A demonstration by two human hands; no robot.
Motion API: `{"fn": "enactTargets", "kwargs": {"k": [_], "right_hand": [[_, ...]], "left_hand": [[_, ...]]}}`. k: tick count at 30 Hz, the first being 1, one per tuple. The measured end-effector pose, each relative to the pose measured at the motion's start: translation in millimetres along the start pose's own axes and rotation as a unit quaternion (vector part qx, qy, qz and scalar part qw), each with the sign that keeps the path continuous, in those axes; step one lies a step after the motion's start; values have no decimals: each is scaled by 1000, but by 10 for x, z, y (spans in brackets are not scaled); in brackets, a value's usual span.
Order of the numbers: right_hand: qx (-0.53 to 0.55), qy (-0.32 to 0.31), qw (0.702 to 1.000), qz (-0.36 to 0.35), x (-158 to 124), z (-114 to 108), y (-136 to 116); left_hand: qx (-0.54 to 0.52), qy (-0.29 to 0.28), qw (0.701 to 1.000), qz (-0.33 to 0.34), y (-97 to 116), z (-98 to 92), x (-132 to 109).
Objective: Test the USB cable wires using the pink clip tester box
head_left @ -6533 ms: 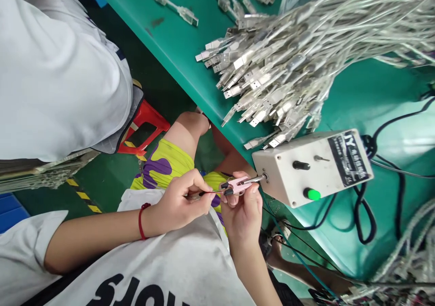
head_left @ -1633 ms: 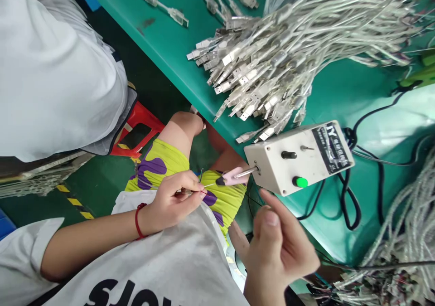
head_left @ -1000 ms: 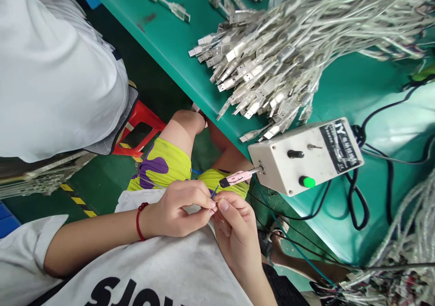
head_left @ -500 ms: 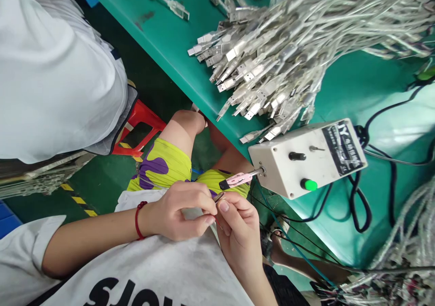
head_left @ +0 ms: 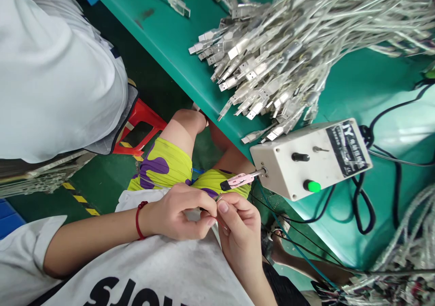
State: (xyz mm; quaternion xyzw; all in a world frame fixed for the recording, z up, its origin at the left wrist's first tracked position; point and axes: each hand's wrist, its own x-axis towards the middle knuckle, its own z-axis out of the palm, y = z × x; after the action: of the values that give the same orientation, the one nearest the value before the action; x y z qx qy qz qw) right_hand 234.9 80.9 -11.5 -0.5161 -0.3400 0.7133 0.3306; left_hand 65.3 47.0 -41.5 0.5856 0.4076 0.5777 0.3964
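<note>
Just two hands, one wire

We are wearing a white short-sleeved T-shirt with large black block lettering printed across the chest; only the upper portions of the letters are showing at the lower frame edge. The fabric is showing faint grey soiling near the middle. The left sleeve is ending above the elbow, leaving the forearm bare. We are wearing a thin red cord bracelet around the left wrist. Neither the left hand nor the right hand is wearing a glove or ring. We are wearing yellow-green shorts with purple patches.
</note>
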Motion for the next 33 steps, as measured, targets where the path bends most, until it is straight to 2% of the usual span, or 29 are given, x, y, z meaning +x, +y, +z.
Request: {"fn": "enactTargets", "kwargs": {"k": [4, 10, 16, 26, 31, 33], "right_hand": [[-42, 29, 996, -68, -39, -73, 66], [-120, -59, 981, -142, -118, -165, 67], [-106, -25, 978, -178, -49, -90, 65], [-71, -6, 984, -163, -59, -151, 197], [-4, 97, 983, -154, 38, -45, 128], [30, 111, 984, -137, 103, 3, 79]], "left_hand": [[58, 34, 998, -10, 30, -11, 5], [97, 53, 994, -12, 40, -34, 6], [103, 52, 993, -8, 48, -36, 22], [95, 61, 994, -8, 30, -3, 17], [112, 102, 988, -13, 20, 19, -13], [114, 122, 986, -18, 6, 33, -22]]}}
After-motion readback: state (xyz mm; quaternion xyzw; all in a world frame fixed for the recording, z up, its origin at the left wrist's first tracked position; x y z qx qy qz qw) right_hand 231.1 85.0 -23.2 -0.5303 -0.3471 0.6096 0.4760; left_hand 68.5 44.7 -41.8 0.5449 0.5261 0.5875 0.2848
